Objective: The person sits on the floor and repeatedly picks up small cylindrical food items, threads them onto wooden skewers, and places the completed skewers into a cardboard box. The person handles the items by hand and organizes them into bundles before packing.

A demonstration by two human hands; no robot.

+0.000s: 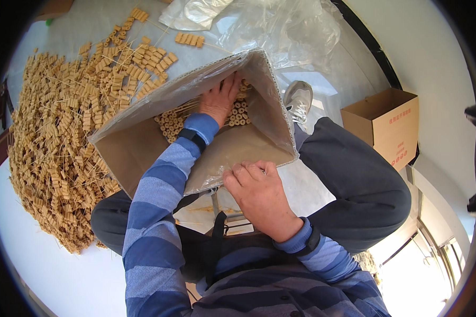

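A cardboard box [225, 168] with a clear plastic liner stands open in front of me, tilted between my legs. Inside, skewers of tan, ring-shaped pieces [239, 113] are packed with their round ends showing. My left hand [219, 100] reaches into the box, fingers stretched out over the skewers and up against the far wall. What lies beneath the palm is hidden. My right hand [262, 198] is closed over the near rim, its fingers curled on the cardboard and liner.
A big heap of similar skewers [63, 153] covers the left side, with a few loose skewers [189, 39] beyond the box. Clear plastic sheeting [285, 31] lies crumpled at the back. Another open cardboard box [394, 129] stands at the right by the white wall [423, 47].
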